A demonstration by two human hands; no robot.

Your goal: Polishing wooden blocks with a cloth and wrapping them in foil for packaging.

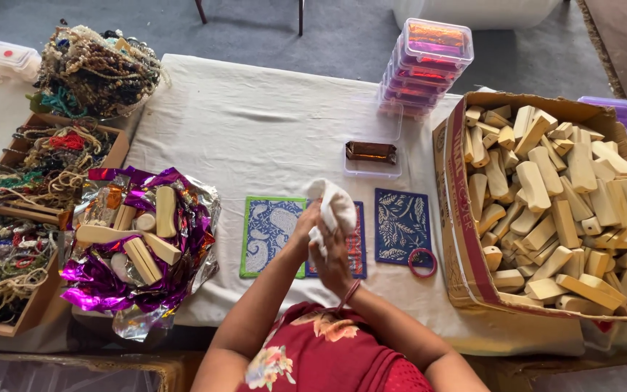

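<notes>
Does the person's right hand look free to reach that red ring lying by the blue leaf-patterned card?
Probably yes, but not at once. The red ring lies in the open on the white cloth just beside the right hand, nothing between them. That hand and the left hand are both busy with a white cloth.

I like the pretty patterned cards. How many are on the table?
3: a green-edged blue paisley card, a dark one partly hidden under the hands and white cloth, and a navy leaf-print card.
</notes>
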